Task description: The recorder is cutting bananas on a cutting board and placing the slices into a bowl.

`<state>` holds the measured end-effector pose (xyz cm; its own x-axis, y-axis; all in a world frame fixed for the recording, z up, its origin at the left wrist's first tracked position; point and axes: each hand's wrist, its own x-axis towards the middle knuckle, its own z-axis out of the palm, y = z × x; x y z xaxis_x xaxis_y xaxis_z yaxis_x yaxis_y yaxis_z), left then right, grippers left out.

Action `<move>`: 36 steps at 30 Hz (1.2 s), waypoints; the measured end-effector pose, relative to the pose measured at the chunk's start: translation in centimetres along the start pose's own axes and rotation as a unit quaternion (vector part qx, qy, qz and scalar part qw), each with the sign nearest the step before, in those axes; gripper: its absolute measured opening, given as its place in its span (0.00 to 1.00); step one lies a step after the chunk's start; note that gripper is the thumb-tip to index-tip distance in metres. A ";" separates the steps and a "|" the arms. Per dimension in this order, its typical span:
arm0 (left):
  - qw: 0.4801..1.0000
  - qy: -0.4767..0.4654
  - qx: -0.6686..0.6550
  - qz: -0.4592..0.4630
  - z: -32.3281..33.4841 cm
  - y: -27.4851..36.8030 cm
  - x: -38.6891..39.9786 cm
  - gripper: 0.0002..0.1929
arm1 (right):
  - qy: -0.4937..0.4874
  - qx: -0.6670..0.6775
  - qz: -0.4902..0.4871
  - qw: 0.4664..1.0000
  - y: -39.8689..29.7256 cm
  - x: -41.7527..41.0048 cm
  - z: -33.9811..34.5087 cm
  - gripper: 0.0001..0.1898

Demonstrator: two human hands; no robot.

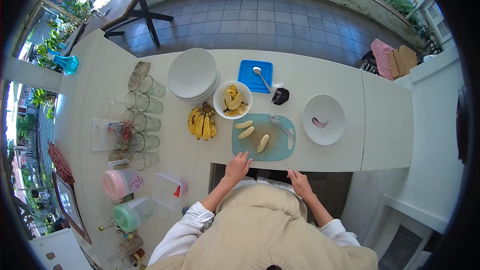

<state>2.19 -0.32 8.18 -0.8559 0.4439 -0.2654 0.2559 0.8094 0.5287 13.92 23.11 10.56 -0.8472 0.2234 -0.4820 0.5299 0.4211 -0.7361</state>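
Three peeled bananas lie on a teal cutting board (275,123): two at its left, one banana (263,143) nearer me. A metal spoon (281,125) rests on the board's right side, by the handle slot. At the near left edge of the board is my left hand (239,165), fingers apart, with nothing plainly held. My right hand (299,182) grips a thin tool (286,164), apparently a knife, just off the board's near right corner. Its blade is hard to make out. Left of the board sits a bunch of unpeeled bananas (203,123).
Behind the board, a white bowl (249,99) holds banana peels beside stacked white plates (193,73). A blue lid (249,77) carries another spoon, near a black plastic bundle (280,96). A white dish (330,135) stands right. Glasses (148,123) and pitchers (117,185) line the left.
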 end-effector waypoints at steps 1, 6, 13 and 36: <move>1.000 -0.012 0.001 0.013 -0.4 -0.2 0.2 0.19 | 0.004 0.003 0.004 1.000 -0.4 -0.6 0.6 0.24; 0.998 -0.041 -0.010 0.043 -1.2 -1.0 0.8 0.18 | 0.021 0.035 0.087 0.995 -1.8 -3.2 2.5 0.25; 0.998 -0.004 -0.045 0.039 -0.7 -1.0 1.1 0.17 | 0.060 0.042 0.066 0.995 -1.9 -3.7 4.1 0.26; 1.000 -0.010 -0.003 0.010 0.2 -0.7 1.1 0.16 | -0.050 0.053 0.136 0.988 -2.5 -3.3 1.5 0.29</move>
<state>1.17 -0.32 7.36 -0.8417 0.4670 -0.2710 0.2691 0.7980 0.5392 15.42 19.97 13.28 -0.6676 0.2252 -0.7097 0.7430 0.2625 -0.6156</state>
